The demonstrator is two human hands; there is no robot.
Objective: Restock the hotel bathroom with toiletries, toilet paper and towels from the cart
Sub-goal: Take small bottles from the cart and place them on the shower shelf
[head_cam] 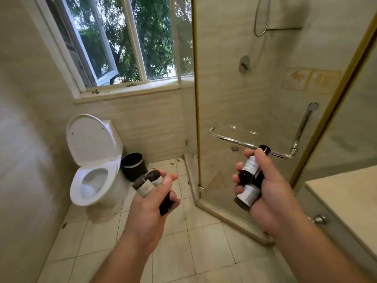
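Left hand [149, 203]: is gripping two dark toiletry bottles [143, 187] over open tiled floor [204, 237].
Right hand [267, 193]: is clutching two labelled bottles [250, 170], right of gold shower-frame edge [196, 119].
Countertop [342, 197]: is bordering right.

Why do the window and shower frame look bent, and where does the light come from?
Head view: the wide lens bows straight lines, so the window and the gold shower frame lean outward; daylight enters through the window; white glints sit on the shower glass above the rail; the left wall is smeared, and the bottles have labels too soft to read.
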